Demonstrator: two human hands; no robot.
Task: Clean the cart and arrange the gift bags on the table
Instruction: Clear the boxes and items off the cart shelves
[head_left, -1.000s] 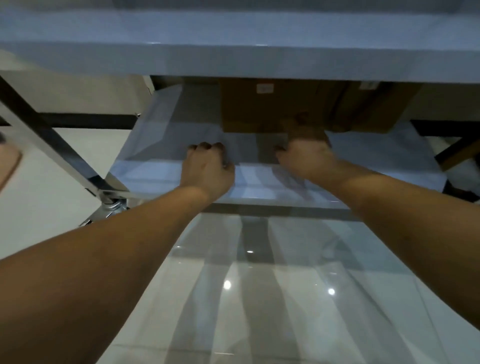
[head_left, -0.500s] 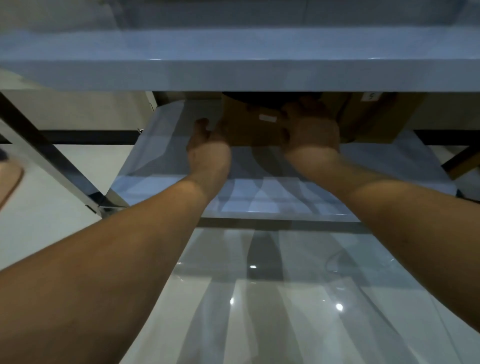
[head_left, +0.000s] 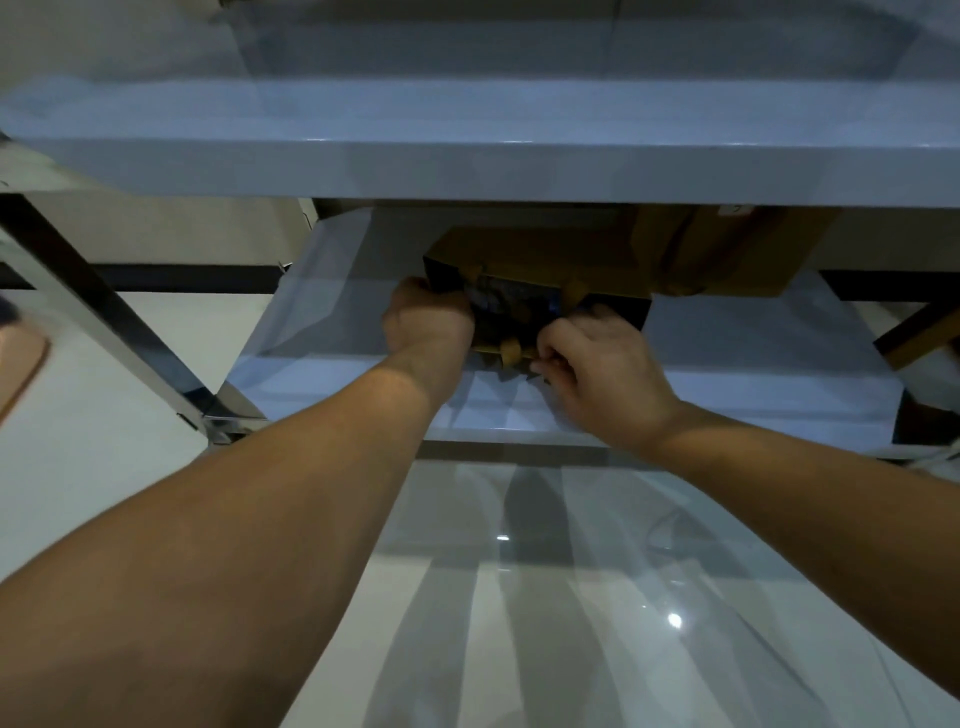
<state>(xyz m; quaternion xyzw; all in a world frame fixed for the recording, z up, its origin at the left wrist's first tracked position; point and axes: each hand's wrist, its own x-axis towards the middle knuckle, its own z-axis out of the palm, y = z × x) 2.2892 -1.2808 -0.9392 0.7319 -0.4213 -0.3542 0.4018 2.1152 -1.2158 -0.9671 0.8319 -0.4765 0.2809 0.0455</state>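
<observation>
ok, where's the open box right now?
Head view, centre: the box lies on the cart's lower shelf, tipped toward the camera, left hand and right hand at its open mouth.

A plain indoor room, perhaps a storeroom or workroom, though which is hard to tell. A metal cart (head_left: 363, 156) with 2 visible shelves stands on a glossy tiled floor (head_left: 571, 597) reflecting ceiling lights; brown paper bags (head_left: 727, 249) sit on its lower shelf (head_left: 753, 374) by a pale wall (head_left: 182, 234).

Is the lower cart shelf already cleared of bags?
No, brown gift bags still sit on the lower shelf, and both hands grip one.
</observation>
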